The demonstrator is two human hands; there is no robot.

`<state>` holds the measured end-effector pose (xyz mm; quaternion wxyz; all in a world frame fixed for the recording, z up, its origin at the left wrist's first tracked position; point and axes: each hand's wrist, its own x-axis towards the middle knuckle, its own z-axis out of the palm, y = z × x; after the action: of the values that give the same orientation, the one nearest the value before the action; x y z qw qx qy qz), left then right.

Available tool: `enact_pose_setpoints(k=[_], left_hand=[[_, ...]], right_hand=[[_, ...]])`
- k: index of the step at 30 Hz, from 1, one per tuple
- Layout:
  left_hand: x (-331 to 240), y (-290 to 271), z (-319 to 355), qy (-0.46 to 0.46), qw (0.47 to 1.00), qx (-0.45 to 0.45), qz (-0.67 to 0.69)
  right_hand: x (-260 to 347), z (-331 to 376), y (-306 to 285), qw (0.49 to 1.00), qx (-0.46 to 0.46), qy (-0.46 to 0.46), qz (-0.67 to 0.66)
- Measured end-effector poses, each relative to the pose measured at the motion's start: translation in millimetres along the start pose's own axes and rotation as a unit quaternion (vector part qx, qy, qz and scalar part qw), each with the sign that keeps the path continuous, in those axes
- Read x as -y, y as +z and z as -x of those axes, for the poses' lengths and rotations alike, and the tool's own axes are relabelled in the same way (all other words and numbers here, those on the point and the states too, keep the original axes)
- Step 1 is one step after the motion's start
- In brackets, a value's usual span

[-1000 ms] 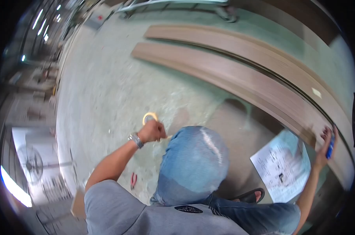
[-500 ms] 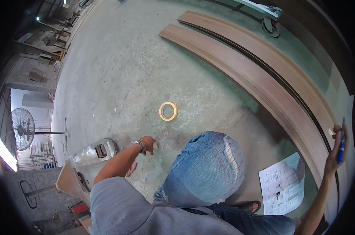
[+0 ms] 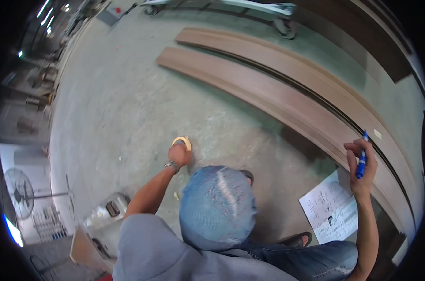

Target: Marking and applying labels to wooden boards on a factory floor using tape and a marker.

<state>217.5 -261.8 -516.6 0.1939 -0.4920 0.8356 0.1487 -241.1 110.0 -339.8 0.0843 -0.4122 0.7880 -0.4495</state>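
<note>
My left hand reaches down to the concrete floor and closes on a tan roll of tape, which shows just above my knuckles. A watch sits on that wrist. My right hand is raised at the right and grips a blue marker, held upright over the edge of the long brown boards. My knee in blue jeans fills the middle between both arms.
Two long curved brown boards lie side by side across the floor from upper middle to right. A printed sheet of paper lies below my right hand. A standing fan is at the far left, a cart wheel at the top.
Half a second ago the tape roll lay on the floor apart from my left hand; now that hand has reached forward onto it. My right hand still holds the marker.
</note>
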Motion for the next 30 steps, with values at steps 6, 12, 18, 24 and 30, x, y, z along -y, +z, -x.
enact_pose_setpoints(k=[6, 12, 18, 24, 30], left_hand=[[-196, -131, 35, 0.348, 0.892, 0.007, 0.287], [-339, -195, 53, 0.591, 0.782, 0.043, 0.196], [-408, -197, 70, 0.689, 0.713, 0.037, 0.123], [-434, -187, 76, 0.696, 0.71, 0.048, 0.101], [-444, -175, 78, 0.628, 0.769, 0.022, 0.117]], right_hand=[[13, -7, -7, 0.998, 0.023, 0.02, -0.049], [42, -22, -12, 0.981, 0.051, 0.089, -0.164], [22, -2, -49, 0.993, -0.015, 0.045, -0.11], [17, 5, -62, 0.998, -0.029, 0.048, -0.032], [10, 8, -59, 0.999, -0.037, 0.02, -0.004]])
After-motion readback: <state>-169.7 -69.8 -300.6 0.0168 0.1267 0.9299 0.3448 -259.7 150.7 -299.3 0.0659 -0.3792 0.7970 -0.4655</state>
